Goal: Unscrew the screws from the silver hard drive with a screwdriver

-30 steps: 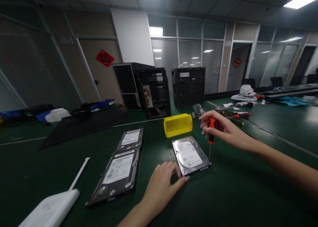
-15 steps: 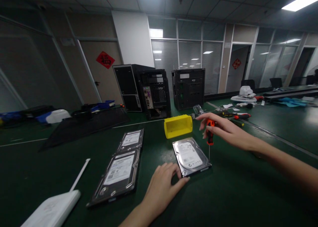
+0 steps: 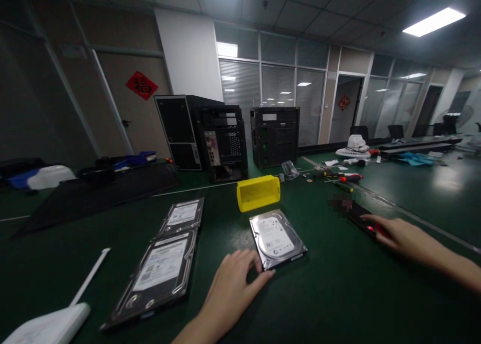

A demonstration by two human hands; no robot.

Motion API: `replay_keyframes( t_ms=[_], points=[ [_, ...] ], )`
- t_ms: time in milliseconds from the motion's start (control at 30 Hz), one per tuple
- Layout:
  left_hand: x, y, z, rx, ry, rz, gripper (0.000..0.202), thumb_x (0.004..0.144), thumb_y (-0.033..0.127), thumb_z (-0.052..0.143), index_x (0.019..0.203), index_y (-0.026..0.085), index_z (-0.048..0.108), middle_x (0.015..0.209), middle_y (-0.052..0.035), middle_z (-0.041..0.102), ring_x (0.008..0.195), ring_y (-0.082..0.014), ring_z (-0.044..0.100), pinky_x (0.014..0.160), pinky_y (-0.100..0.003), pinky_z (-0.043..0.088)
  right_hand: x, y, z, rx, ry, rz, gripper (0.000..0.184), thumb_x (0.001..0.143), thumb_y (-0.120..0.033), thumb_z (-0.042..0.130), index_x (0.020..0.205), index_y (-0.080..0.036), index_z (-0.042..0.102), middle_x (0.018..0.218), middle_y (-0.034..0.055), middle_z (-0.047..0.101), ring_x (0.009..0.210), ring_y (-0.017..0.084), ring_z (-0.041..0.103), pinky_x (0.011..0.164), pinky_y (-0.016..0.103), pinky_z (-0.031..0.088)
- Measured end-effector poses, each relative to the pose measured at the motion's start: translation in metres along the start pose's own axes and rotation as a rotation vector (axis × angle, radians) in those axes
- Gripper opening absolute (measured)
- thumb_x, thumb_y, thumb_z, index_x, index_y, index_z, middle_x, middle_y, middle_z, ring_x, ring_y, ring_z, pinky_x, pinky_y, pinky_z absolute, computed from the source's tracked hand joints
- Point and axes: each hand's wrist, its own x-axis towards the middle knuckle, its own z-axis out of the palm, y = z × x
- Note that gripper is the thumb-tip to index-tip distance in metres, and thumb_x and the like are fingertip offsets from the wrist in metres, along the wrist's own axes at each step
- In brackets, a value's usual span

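My left hand (image 3: 235,286) has its fingertips and thumb closed on the near left corner of a silver hard drive (image 3: 278,237), which lies flat on the table, label up. Out to the right, my right hand (image 3: 402,238) is low over the table, fingers curled round the red handle of a screwdriver (image 3: 381,230); its shaft cannot be made out. Just beyond those fingers lies a dark flat object (image 3: 358,217), partly blurred. Left of my left hand, two more hard drives lie end to end, a nearer one (image 3: 160,269) and a farther one (image 3: 183,214).
A yellow bin (image 3: 258,193) stands behind the silver drive. Black computer cases (image 3: 276,136) are at the back. Pliers and screwdrivers (image 3: 343,177) lie at the back right. A white device with a strip-like arm (image 3: 48,324) sits at the near left.
My right hand has taken the screwdriver from the silver drive's right corner, out to the right and down near the table. My left hand stays on the drive. The view has shifted right.
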Motion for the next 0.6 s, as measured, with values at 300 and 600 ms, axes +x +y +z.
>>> replay_keyframes(
  t_ms=[300,600],
  points=[
    [0.000,0.000,-0.001,0.019,-0.003,0.003,0.033,0.080,0.050,0.042,0.074,0.020,0.053,0.081,-0.0005,0.056,0.078,-0.0189,0.049,0.066,-0.027,0.033,-0.029,0.012,0.011,-0.183,-0.010,0.024,0.054,0.080,-0.043,0.039,0.131,-0.025,0.033,0.072,0.0070,0.064,0.061,0.023,0.061,0.057,0.037,0.046],
    [0.000,-0.002,0.001,0.006,0.005,0.020,0.031,0.080,0.049,0.042,0.074,0.020,0.052,0.081,-0.0004,0.056,0.078,-0.0189,0.049,0.068,-0.028,0.033,-0.027,-0.004,0.005,-0.048,0.033,0.035,0.057,0.078,-0.045,0.043,0.131,-0.025,0.033,0.072,0.0059,0.064,0.061,0.022,0.060,0.056,0.033,0.047]
  ],
)
